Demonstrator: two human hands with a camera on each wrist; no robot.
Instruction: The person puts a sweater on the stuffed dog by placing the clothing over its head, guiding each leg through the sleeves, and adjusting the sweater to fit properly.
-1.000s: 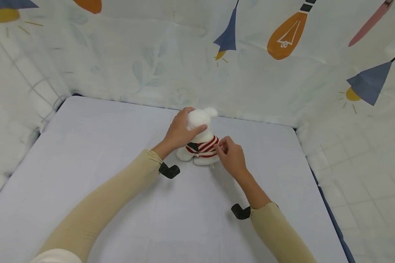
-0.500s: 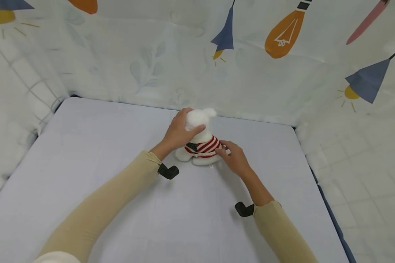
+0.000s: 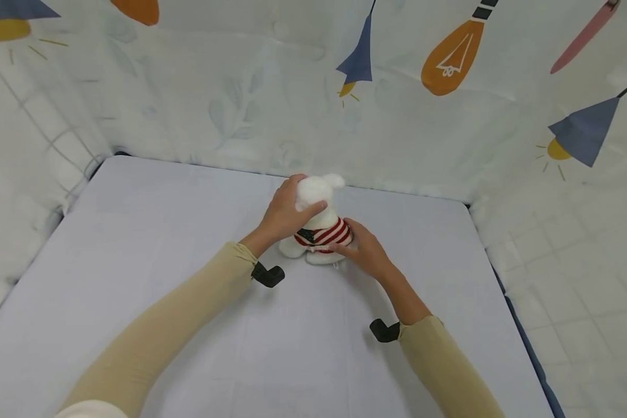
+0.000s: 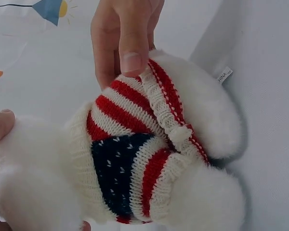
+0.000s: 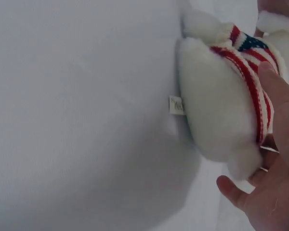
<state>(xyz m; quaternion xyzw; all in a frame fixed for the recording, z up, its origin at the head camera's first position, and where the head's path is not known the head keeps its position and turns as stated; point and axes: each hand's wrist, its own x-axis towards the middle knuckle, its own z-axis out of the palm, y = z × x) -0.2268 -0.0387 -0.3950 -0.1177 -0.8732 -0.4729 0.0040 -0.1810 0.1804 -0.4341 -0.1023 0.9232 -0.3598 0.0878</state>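
Observation:
A white plush toy [image 3: 313, 216] sits on the table, wearing a knitted sweater [image 4: 123, 159] with red and cream stripes and a dark blue patch. My left hand [image 3: 284, 209] holds it by the head, thumb on the near side and the other fingers round the far side. At the toy's right side, my right hand [image 3: 367, 251] grips the body through the sweater. Its thumb [image 4: 133, 57] lies by the sweater's ribbed hem, while the other fingers are partly hidden behind the toy. A small white tag [image 5: 176, 105] sticks out near the toy's bottom.
The white-covered table [image 3: 198, 337] ends close behind the toy at a pale curtain [image 3: 292, 93] printed with lamps and bulbs. More of the curtain hangs along both sides. A black wrist mount [image 3: 268, 275] juts from my left sleeve, another mount [image 3: 384, 331] from my right.
My right hand has gone from pinching the sweater's right edge with its fingertips to a wider grip, its thumb farther left along the hem. The left hand and toy stay put.

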